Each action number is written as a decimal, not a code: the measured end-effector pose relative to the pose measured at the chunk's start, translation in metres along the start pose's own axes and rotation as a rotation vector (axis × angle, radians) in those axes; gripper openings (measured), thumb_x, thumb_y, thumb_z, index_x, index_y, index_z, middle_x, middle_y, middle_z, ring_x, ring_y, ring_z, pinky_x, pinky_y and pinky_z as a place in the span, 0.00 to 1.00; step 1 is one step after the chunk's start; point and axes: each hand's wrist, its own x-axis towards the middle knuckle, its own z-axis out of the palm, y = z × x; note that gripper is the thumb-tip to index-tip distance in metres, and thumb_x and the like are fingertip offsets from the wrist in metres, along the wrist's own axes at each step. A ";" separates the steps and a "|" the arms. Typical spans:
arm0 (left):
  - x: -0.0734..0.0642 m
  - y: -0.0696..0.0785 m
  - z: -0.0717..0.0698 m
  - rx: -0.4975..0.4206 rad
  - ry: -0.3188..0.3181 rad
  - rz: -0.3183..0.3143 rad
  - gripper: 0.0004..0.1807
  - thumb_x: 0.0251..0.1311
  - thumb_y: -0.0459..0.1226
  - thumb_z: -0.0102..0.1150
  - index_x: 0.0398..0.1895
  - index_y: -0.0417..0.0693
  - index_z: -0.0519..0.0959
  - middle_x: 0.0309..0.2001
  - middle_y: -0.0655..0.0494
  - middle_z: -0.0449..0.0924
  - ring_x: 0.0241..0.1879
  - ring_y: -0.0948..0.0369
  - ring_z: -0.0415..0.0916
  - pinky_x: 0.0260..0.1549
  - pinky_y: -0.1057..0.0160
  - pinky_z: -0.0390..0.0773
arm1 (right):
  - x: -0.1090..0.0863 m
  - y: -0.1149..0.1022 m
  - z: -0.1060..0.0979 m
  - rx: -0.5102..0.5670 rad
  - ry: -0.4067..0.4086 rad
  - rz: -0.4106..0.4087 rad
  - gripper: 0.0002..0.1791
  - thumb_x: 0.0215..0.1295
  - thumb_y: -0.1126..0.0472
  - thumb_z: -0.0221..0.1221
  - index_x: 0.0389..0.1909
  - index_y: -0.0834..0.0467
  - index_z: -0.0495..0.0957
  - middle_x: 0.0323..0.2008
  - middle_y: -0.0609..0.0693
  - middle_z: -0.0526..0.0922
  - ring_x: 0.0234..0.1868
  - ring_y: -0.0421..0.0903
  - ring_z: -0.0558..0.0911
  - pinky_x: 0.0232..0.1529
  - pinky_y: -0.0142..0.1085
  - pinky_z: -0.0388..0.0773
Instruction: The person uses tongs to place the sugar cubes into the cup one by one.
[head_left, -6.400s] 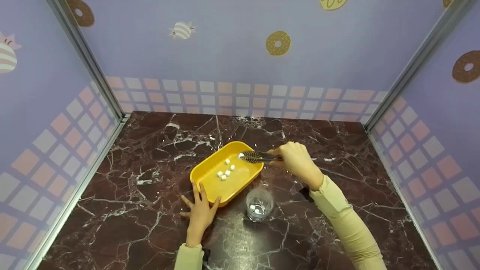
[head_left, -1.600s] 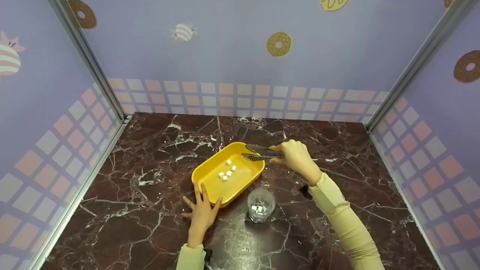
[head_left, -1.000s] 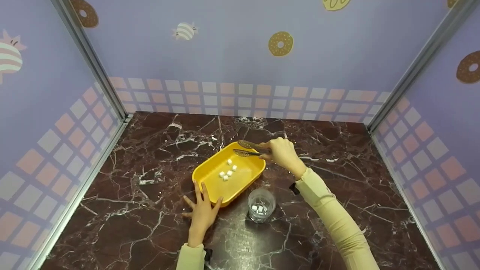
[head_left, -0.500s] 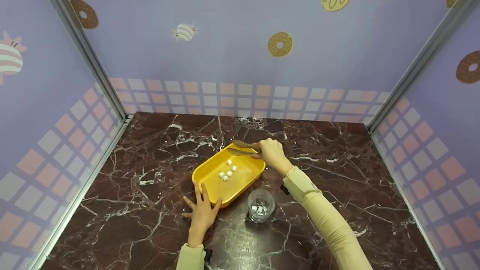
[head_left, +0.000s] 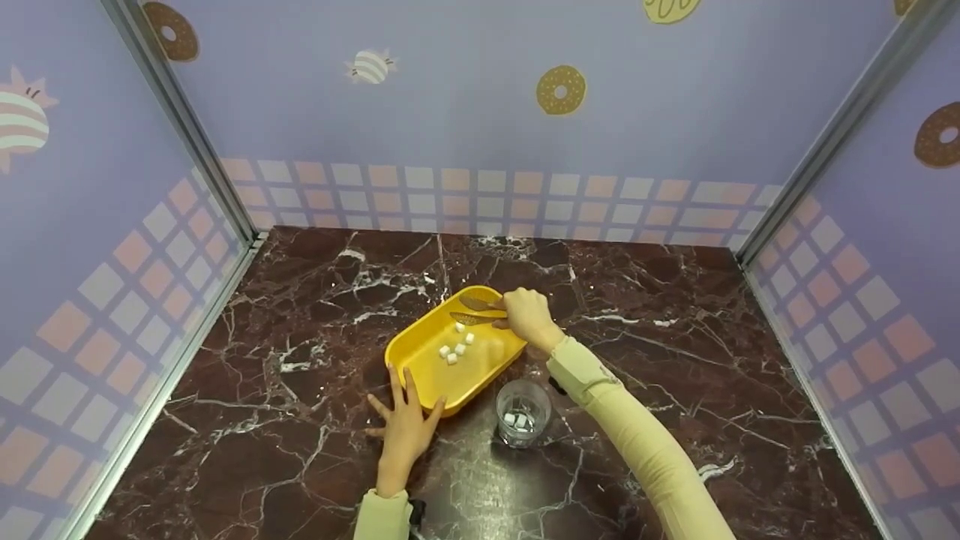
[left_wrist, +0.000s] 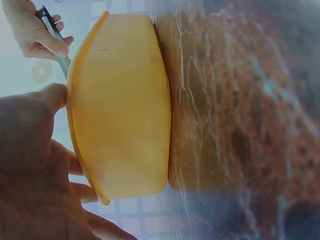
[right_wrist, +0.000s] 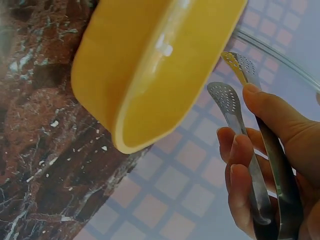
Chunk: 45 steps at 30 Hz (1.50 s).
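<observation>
My right hand [head_left: 529, 315] grips metal tongs [head_left: 471, 319] over the far right part of a yellow tray [head_left: 409, 336]. The perforated tong heads [right_wrist: 226, 98] stand apart with nothing between them. Just below the heads, several small white cubes [head_left: 460, 349] lie loosely grouped on the tray's floor; one sits close under the lower head. My left hand [head_left: 405, 435] has its fingers spread, with fingertips on the near left corner of the tray. In the left wrist view, its thumb and fingers rest along the rim of the tray [left_wrist: 120, 110].
A clear cup [head_left: 523, 405] with a few white cubes at its bottom stands right of the tray, near my right forearm. Small white crumbs [right_wrist: 55, 123] dot the dark marble tabletop [head_left: 300, 450]. Patterned walls [head_left: 450, 112] enclose the back and sides.
The tongs held a cube 6.4 s ago; since then they have let it go, and the cup shows more cubes. Lately the spread tongs moved left, then down toward the cubes. The left hand stays put.
</observation>
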 end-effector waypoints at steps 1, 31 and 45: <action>0.000 0.000 0.000 0.003 -0.002 -0.001 0.45 0.57 0.57 0.47 0.70 0.43 0.44 0.71 0.44 0.30 0.59 0.23 0.29 0.37 0.19 0.43 | 0.000 0.000 0.002 -0.007 -0.003 0.004 0.21 0.40 0.48 0.68 0.34 0.56 0.84 0.29 0.58 0.84 0.27 0.59 0.81 0.24 0.49 0.77; -0.002 0.000 0.003 -0.019 -0.028 -0.026 0.45 0.57 0.58 0.46 0.70 0.45 0.43 0.71 0.46 0.28 0.60 0.23 0.28 0.38 0.19 0.41 | -0.011 -0.006 0.024 -0.205 -0.108 -0.002 0.13 0.32 0.55 0.73 0.19 0.58 0.82 0.24 0.55 0.83 0.25 0.54 0.81 0.24 0.45 0.78; 0.000 0.000 0.000 -0.015 0.001 -0.004 0.45 0.57 0.58 0.46 0.70 0.44 0.45 0.71 0.45 0.29 0.60 0.23 0.29 0.37 0.19 0.41 | -0.012 -0.006 0.023 -0.199 -0.061 -0.041 0.12 0.32 0.55 0.72 0.14 0.57 0.81 0.20 0.53 0.83 0.22 0.53 0.80 0.21 0.45 0.77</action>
